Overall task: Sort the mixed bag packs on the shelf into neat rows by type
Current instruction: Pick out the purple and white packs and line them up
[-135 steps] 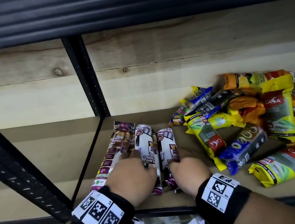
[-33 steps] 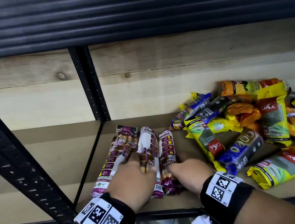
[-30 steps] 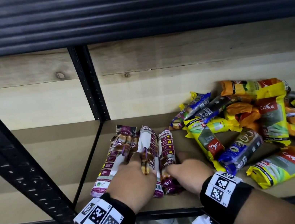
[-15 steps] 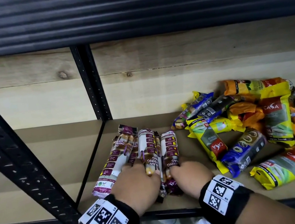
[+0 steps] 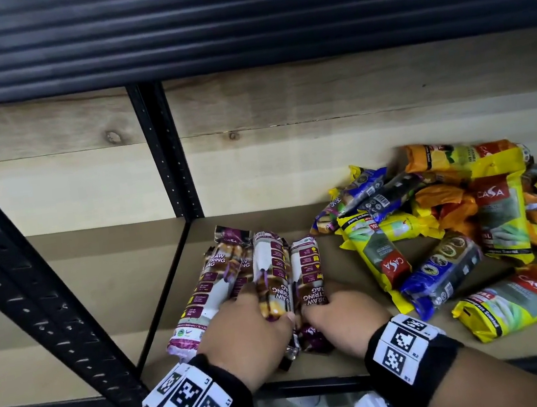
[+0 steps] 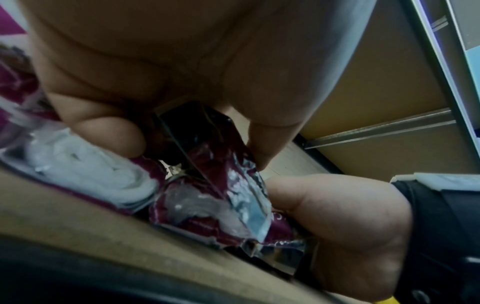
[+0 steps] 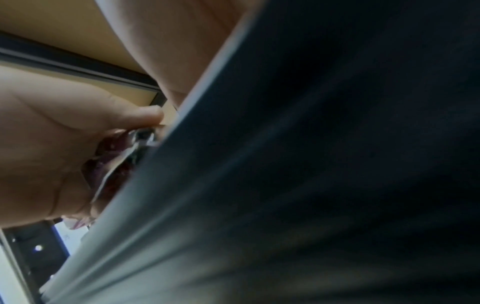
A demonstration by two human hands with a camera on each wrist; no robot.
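Had my left hand [image 5: 247, 330] curled round the middle purple pack [image 5: 273, 282] w/ right hand [image 5: 337, 323] gripping the next one [image 5: 308, 273], both side by side on the shelf [image 5: 317, 365], front-left. Yellow/blue packs [image 5: 453, 229] piled to the right.

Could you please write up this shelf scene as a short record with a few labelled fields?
surface: brown shelf board in a black metal rack
sorted row: purple-and-white drawstring bag packs, lying side by side at the left
unsorted pile: yellow, orange and blue bag packs, heaped at the right
left hand: grips the middle purple pack
right hand: grips the rightmost purple pack
progress: only the purple type is in a row
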